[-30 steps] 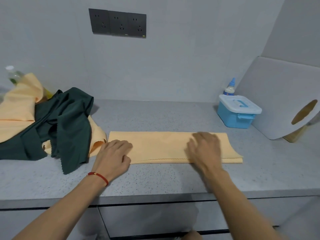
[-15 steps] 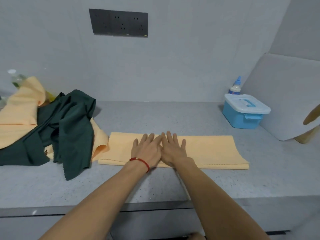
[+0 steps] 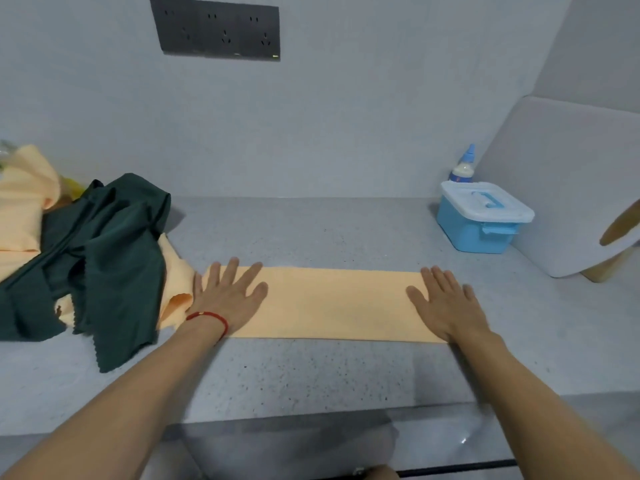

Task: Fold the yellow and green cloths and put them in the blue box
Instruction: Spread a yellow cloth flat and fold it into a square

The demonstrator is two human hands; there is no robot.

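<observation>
A yellow cloth point(image 3: 332, 303), folded into a long flat strip, lies across the grey countertop point(image 3: 311, 375). My left hand point(image 3: 228, 296) rests flat on the strip's left end, fingers spread. My right hand point(image 3: 446, 303) lies flat on its right end, fingers spread too. Neither hand grips anything. A dark green cloth point(image 3: 100, 251) sits crumpled at the left, draped over more yellow cloth point(image 3: 20, 209). The blue box point(image 3: 481, 220) stands at the back right with its white lid closed.
A small bottle with a blue cap point(image 3: 462, 166) stands behind the box. A white board point(image 3: 568, 185) leans against the right wall. A dark socket panel point(image 3: 214, 27) is on the back wall. The counter's front edge runs just below my forearms.
My hands were together at the middle of the strip half a second ago. They have slid apart to its two ends, pressing it flat. The view has shifted slightly left.
</observation>
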